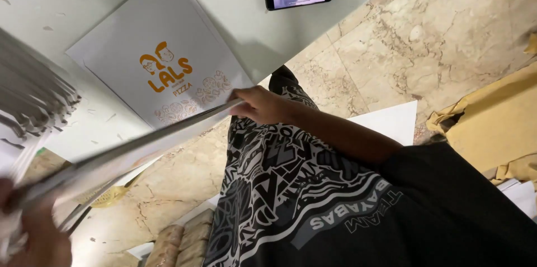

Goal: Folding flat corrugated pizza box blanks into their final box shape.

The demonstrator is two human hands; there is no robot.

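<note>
Fingers (246,109) around flat cardboard sheet (140,144)

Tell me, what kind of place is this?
Probably a pizza shop's packing spot. A flat white pizza box lies on the table, the right hand and left hand hold another flat box, and a stack waits nearby.

A single head-worn camera looks steeply down and is tilted, so the white tabletop (235,26) runs diagonally across the upper left. It sits close above the person's patterned black-and-white shirt (279,188), below that tabletop; the blurred lower-left corner is perhaps nearest the lens.
</note>
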